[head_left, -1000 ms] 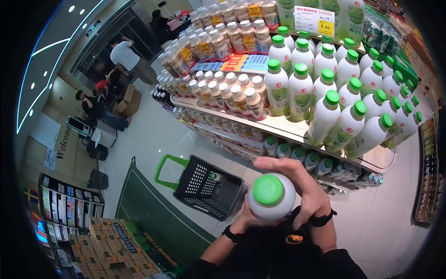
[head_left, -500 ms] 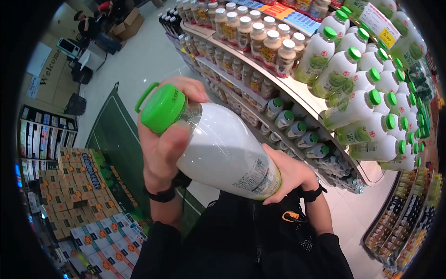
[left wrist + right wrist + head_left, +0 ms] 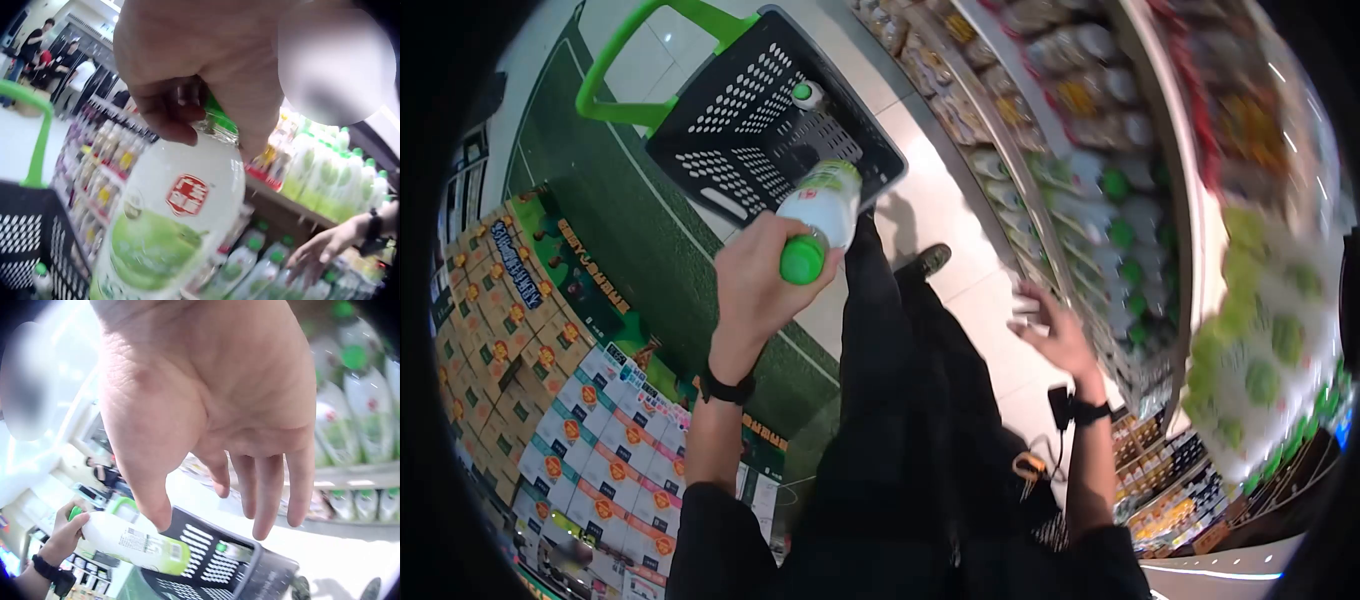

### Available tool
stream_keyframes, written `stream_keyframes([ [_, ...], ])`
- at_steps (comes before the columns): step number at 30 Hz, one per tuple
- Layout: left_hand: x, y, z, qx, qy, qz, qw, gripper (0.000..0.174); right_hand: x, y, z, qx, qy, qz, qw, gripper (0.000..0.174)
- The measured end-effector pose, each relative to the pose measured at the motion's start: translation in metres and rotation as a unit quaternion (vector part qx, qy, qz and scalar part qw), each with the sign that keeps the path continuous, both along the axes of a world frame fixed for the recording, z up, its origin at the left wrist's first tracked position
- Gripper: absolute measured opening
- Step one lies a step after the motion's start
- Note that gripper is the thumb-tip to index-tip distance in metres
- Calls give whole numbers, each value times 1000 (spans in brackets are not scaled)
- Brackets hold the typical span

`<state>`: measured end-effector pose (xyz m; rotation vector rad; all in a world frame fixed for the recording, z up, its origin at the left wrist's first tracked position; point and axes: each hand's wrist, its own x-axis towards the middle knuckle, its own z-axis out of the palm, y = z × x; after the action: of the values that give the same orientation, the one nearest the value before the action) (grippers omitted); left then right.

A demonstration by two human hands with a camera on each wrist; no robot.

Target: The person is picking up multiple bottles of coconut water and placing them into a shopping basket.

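Left hand grip: the left hand (image 3: 755, 275) has its fingers and thumb curled tight round the neck of a white bottle (image 3: 825, 205), just under its green cap (image 3: 802, 260).
Bottle position: held in the air, tilted, with the cap towards the person and the base pointing away at about 1 o'clock from the hand. Its green-and-white label shows in the left wrist view.
Bottle and basket: the base hangs over the near rim of a black perforated basket (image 3: 740, 100), which stands on the floor at 12 o'clock from the hand. Whether the bottle touches the rim cannot be told.
Inside the basket: one small bottle with a green cap (image 3: 803, 95).
Basket handle: green (image 3: 605, 62), at 11 o'clock.
Right hand: the right hand (image 3: 1055, 335) is at 4 o'clock from the left, well apart, its fingers spread and straight, holding nothing.
Shelves: rows of green-capped bottles (image 3: 1115, 185), blurred, at 2 o'clock.
Floor: a green mat (image 3: 630, 230) lies under the basket, with stacked cartons (image 3: 590, 440) at 7 o'clock.
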<state>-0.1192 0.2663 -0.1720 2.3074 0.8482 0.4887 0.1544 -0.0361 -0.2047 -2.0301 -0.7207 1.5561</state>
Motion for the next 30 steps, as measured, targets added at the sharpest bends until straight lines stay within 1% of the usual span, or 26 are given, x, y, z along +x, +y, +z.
stream_keyframes([
  [1,-13,11,-41,10,32,14,999,35,-10,-33,-46,-36,38,-46,998,64],
  [2,-13,24,-82,24,53,28,998,37,-12,-65,-85,-96,40,-60,993,61],
  [3,-11,42,-120,8,62,46,997,38,-20,-107,-135,-150,-22,-35,988,60],
  [6,-9,101,-208,-11,117,93,989,34,-64,-160,-178,-293,45,-11,955,48],
  [7,-11,120,-230,-44,149,89,984,33,-77,-175,-186,-332,97,4,938,49],
  [8,-14,137,-257,-31,187,58,980,36,-92,-194,-189,-367,146,16,919,50],
  [9,-7,149,-289,-33,209,40,977,38,-96,-185,-193,-400,181,-41,897,50],
  [10,-16,157,-312,-35,238,22,970,40,-110,-172,-187,-433,221,-93,869,50],
  [12,-16,175,-359,-40,271,19,962,41,-111,-138,-180,-438,229,-189,848,50],
  [13,-20,183,-374,-46,298,14,953,43,-111,-133,-182,-441,240,-157,850,50],
  [14,-18,189,-388,-42,299,12,953,43,-111,-131,-184,-438,243,-159,851,50],
  [16,-14,207,-411,-59,321,51,944,44,-111,-117,-188,-410,230,-163,867,51],
  [18,-3,217,-435,-65,335,55,938,47,-101,-104,-189,-411,231,-163,867,52],
  [20,6,223,-449,-61,346,55,935,49,-97,-102,-189,-442,226,-225,838,55],
  [21,10,226,-456,-76,357,42,930,53,-93,-104,-190,-446,238,-247,827,57],
  [22,11,228,-461,-75,358,45,930,53,-93,-105,-194,-445,238,-244,828,57],
  [24,11,227,-475,-63,388,32,919,56,-93,-114,-195,-444,246,-269,818,56],
  [25,8,226,-484,-64,389,33,918,56,-94,-120,-197,-434,249,-259,826,56],
  [26,3,228,-491,-65,384,46,920,57,-94,-125,-198,-435,249,-258,826,56],
  [28,-1,232,-496,-64,380,58,921,58,-95,-114,-192,-462,232,-269,813,56],
  [30,-3,236,-494,-38,349,67,934,58,-97,-111,-193,-467,231,-268,811,55],
])
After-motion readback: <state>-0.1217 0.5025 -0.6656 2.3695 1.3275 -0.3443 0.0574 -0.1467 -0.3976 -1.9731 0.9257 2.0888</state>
